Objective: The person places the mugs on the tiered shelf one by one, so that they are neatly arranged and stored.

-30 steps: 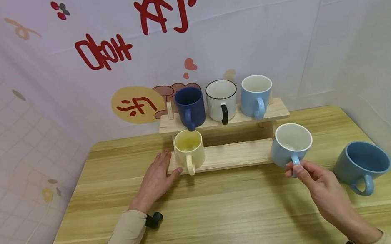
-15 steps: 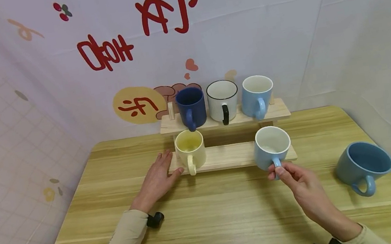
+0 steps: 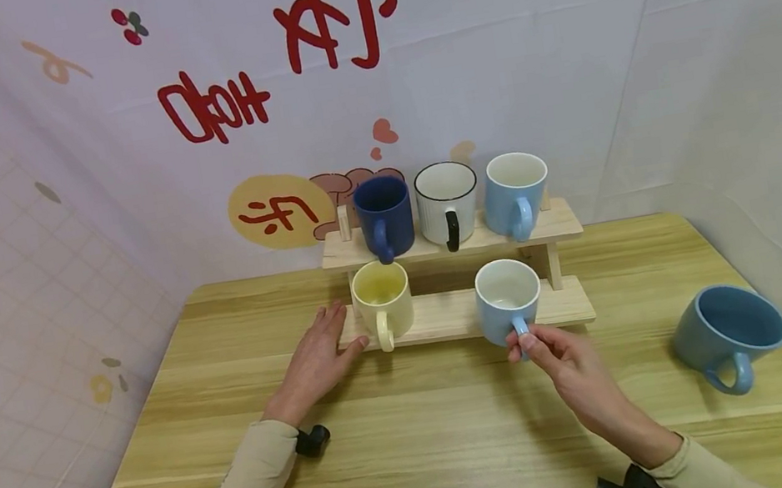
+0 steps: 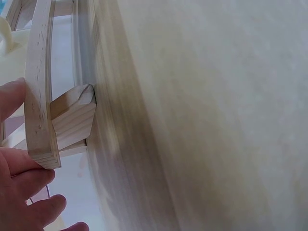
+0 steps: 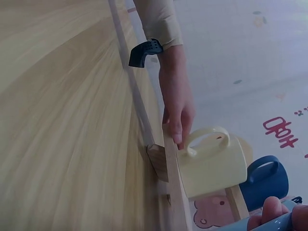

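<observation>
Lower shelf (image 3: pixel 447 316): I have room between yellow mug (image 3: pixel 388 312) and pale-blue mug (image 3: pixel 500 324). Right grip (image 3: pixel 571 370): pinching latter's handle (image 3: pixel 520 326). Left grip (image 3: pixel 313 368): unclenched, touching shelf end.

Shows bright, even light in the head view, with soft shadows on the surface (image 3: pixel 423 458). Runs dimmer and hazier in both wrist views; seems washed out and slightly unfocused in the left one, bowing the wooden shelf (image 4: pixel 38 106).

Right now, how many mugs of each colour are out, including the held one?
Dark blue mug: 1
White mug with black handle: 1
Light blue mugs: 2
Pale yellow mug: 1
Grey-blue mug: 1
Total: 6 mugs
</observation>
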Demonstrator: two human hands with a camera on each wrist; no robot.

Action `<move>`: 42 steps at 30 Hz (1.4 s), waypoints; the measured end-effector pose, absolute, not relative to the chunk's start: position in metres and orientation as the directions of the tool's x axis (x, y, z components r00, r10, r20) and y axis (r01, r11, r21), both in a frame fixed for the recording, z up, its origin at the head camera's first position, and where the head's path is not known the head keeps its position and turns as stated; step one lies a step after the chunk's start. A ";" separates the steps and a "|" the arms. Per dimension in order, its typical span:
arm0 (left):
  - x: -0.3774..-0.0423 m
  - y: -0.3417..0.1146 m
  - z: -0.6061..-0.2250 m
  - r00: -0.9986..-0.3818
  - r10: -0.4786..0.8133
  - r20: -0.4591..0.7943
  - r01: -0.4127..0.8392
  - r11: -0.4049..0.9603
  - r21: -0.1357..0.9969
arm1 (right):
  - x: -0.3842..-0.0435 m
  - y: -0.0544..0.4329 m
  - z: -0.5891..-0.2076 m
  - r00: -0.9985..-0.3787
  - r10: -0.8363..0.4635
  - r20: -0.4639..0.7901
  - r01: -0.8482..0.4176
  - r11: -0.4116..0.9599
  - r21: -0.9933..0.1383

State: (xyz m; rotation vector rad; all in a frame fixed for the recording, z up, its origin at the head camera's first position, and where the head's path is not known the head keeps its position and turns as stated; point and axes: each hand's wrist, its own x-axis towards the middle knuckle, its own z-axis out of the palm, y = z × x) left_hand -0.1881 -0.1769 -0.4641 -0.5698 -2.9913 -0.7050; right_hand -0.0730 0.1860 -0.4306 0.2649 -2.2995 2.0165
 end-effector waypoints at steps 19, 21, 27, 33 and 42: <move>-0.187 -0.177 -0.467 -0.931 0.346 0.115 0.360 0.829 0.428 | -0.093 0.157 -0.433 -0.986 -0.142 0.086 -0.097 0.071 -0.993; -0.187 -0.177 -0.467 -0.932 0.344 0.113 0.358 0.829 0.430 | -0.096 0.154 -0.434 -0.986 -0.146 0.080 -0.090 0.062 -0.994; -0.187 -0.176 -0.467 -0.934 0.339 0.110 0.352 0.829 0.436 | -0.101 0.146 -0.434 -0.987 -0.143 0.071 -0.079 0.051 -0.996; -0.186 -0.177 -0.467 -0.935 0.337 0.111 0.350 0.826 0.442 | -0.106 0.139 -0.433 -0.988 -0.138 0.074 -0.083 0.056 -0.995; -0.187 -0.177 -0.468 -0.934 0.339 0.110 0.351 0.820 0.453 | -0.114 0.132 -0.435 -0.988 -0.143 0.065 -0.072 0.044 -0.996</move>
